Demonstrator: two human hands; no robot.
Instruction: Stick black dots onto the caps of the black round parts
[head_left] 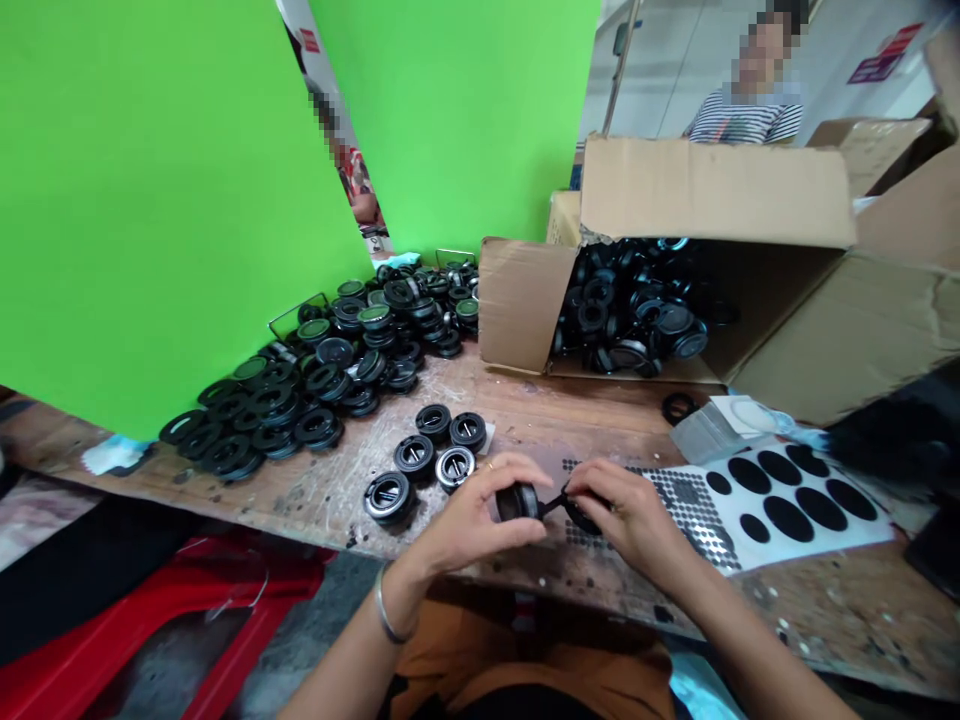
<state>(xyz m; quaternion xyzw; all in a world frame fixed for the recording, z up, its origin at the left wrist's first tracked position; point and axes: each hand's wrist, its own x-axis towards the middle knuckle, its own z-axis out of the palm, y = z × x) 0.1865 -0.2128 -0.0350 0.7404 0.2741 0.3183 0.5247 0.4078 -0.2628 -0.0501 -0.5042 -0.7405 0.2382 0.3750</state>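
Near the table's front edge, my left hand (pixel 466 520) is curled round a round black housing (pixel 517 502) that is tipped on its side. My right hand (pixel 634 508), just beside it, pinches a black ring-shaped piece (pixel 580 516), partly hidden by the fingers. A thin dark strip spans the gap between the two pieces; whether it belongs to the ring I cannot tell. Left of my left hand lie several round black housings (pixel 415 456) with a slotted bar across the middle. Beneath and right of my right hand is a sheet of small grey dots (pixel 694 500).
A heap of round black parts (pixel 330 375) covers the back left, before green panels (pixel 465 110). A cardboard box (pixel 525 310) on its side holds more. At right lie a white sheet with black discs (pixel 787 510) and a clear bag (pixel 712 435). A person in stripes (pixel 746 118) is behind.
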